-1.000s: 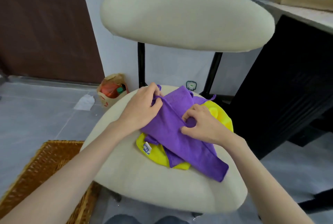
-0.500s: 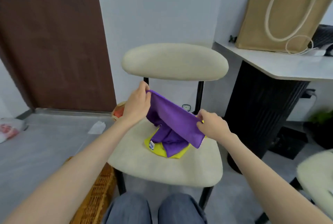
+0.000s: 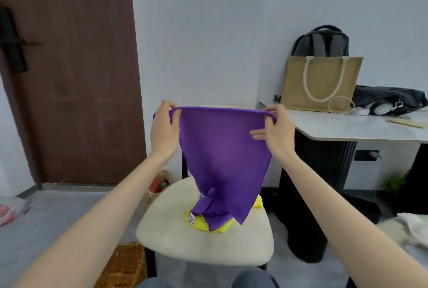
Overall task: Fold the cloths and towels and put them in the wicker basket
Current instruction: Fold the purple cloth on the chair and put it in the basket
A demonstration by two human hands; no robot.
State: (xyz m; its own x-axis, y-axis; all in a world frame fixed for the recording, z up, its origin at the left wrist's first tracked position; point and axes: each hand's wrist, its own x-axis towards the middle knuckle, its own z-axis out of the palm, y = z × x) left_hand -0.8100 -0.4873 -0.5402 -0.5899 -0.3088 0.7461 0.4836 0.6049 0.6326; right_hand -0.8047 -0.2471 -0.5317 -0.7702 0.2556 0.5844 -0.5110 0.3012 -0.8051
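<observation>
A purple cloth (image 3: 223,148) hangs spread in the air above the cream chair seat (image 3: 208,246). My left hand (image 3: 164,132) pinches its top left corner and my right hand (image 3: 276,129) pinches its top right corner, the top edge stretched between them. The cloth's lower end droops onto a second purple cloth (image 3: 206,206) and a yellow cloth (image 3: 201,221) lying on the seat. A corner of the wicker basket (image 3: 122,264) shows on the floor, left of the chair and under my left forearm.
A white table (image 3: 347,125) at the right carries a tan tote bag (image 3: 322,83) and a dark backpack (image 3: 322,42). A brown door (image 3: 69,74) fills the left wall. A small bag (image 3: 157,185) sits on the floor behind the chair.
Both hands lifted the purple cloth off the seat and pulled apart, stretching it out flat in the air. The view tilted up, so more of the room shows.
</observation>
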